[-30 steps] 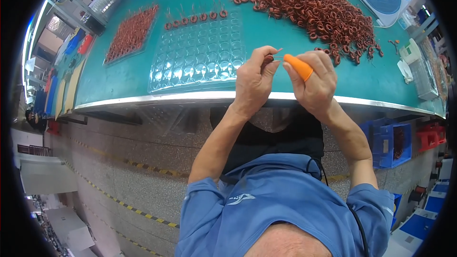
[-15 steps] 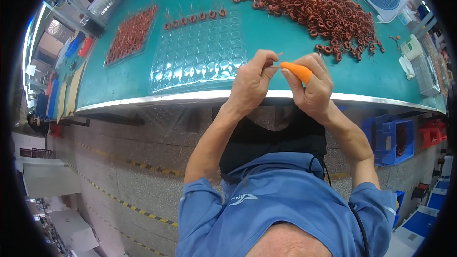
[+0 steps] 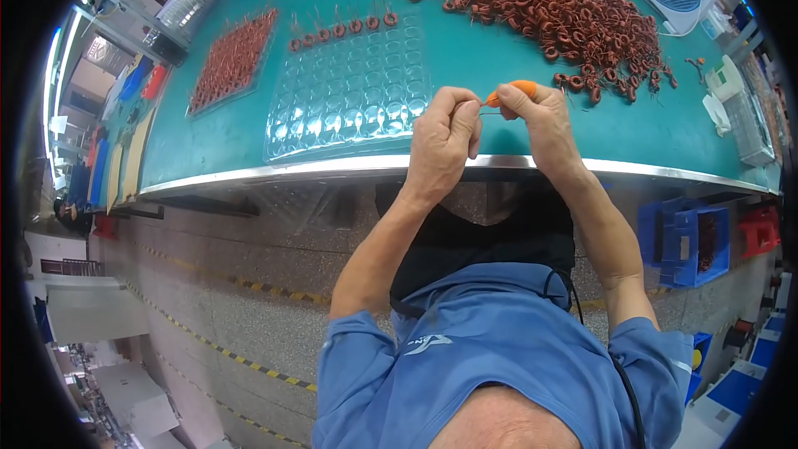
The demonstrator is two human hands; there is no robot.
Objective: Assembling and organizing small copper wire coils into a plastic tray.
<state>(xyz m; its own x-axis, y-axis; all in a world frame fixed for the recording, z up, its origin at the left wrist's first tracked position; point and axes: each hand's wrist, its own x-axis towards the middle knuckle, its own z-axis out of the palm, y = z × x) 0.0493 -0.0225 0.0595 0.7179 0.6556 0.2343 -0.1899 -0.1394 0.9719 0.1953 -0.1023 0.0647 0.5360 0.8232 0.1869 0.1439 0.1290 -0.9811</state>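
Pinched thumb to finger at the left hand (image 3: 443, 135), likewise at the right hand (image 3: 544, 120) with an orange finger cover (image 3: 523, 87); seemingly clamped, on both sides, on a thin wire (image 3: 490, 113) bridging the narrow gap. Cannot make out anything else within the left hand. Could slip free from too light a pinch, or kink and snap from too sharp a tug. Held over the green table (image 3: 632, 133), just inside its metal edge (image 3: 507, 161); could drop past that edge to the floor (image 3: 249, 249) if let go while drawn backward. Leftward, find a see-through tray (image 3: 341, 100), with rings (image 3: 339, 31) rowed along its far side; could jolt those by swinging the left hand low. Beyond the right hand, meet a pile of rings (image 3: 549, 17); could snag there. Roomiest between tray and pile.
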